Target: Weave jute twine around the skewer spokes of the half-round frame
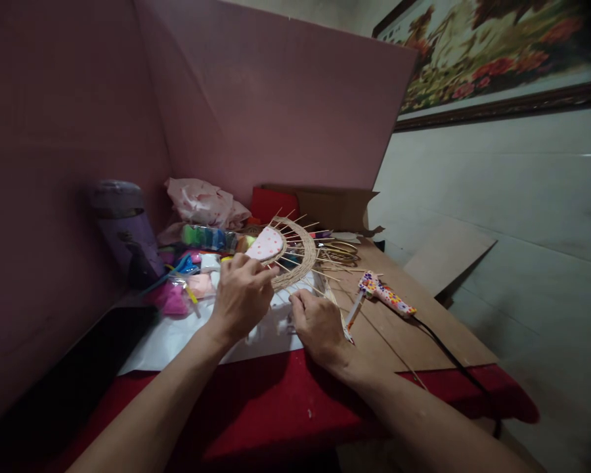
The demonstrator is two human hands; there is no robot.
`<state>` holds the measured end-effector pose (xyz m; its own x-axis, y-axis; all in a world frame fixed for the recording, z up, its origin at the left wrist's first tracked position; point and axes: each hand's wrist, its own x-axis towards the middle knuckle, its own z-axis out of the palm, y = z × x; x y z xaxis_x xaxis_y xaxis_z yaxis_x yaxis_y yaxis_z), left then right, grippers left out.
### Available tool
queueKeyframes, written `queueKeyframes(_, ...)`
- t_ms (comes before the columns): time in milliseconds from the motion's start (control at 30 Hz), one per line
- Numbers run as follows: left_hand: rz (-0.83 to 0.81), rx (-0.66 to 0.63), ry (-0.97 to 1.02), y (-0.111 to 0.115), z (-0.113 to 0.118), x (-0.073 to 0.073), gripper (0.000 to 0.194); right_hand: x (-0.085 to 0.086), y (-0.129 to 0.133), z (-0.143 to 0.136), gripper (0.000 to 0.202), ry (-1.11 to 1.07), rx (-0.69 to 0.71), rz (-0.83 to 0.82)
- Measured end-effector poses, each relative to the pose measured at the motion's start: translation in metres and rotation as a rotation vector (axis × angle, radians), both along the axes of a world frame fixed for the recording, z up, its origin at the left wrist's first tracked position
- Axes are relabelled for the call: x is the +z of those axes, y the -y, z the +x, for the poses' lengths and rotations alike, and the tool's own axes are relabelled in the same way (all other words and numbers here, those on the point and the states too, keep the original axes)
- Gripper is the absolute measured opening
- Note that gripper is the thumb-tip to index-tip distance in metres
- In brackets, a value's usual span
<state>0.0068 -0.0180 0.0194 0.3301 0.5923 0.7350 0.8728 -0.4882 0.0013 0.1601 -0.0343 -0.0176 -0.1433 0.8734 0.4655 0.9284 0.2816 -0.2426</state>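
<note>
A round craft piece with a ring of woven twine [308, 253] and thin sticks radiating outward is held tilted above the table. Polka-dot fabric [266, 244] covers its centre. My left hand [243, 292] grips the piece at its near left side, thumb along the front and fingers partly hidden behind. Just below the ring's lower edge, my right hand [320, 325] has thumb and forefinger pinched together; what lies between them is too small to make out. To the right, a flower-patterned glue gun [387, 297] rests on cardboard with a glue stick at its back.
Packs of coloured clay [209, 238] and small bags [175, 299] lie at the left beside a purple tumbler [128, 230]. Golden hoops [342, 253] sit behind the glue gun. Its black cord [453, 361] runs over the table's front edge. Pink boards [276, 98] stand behind.
</note>
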Motion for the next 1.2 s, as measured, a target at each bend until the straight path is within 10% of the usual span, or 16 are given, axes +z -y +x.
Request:
queueKeyframes(267,-0.04,0.243,0.664,-0.009,-0.018,0.01,0.021,0.001,0.0,0.001,0.023,-0.049,-0.029,-0.021)
queueKeyframes(500,-0.473,0.383,0.65,-0.018,-0.032,0.013,0.022,0.001,0.0,0.005,0.022,-0.1,-0.024,0.003)
queueKeyframes(800,-1.309,-0.131,1.144,-0.014,-0.037,0.014,0.026,0.002,0.0,0.007,0.02,-0.07,-0.096,0.001)
queueKeyframes(1200,-1.341,-0.284,1.211,-0.014,-0.036,0.008,0.019,0.0,-0.002,0.012,0.02,-0.083,-0.112,0.042)
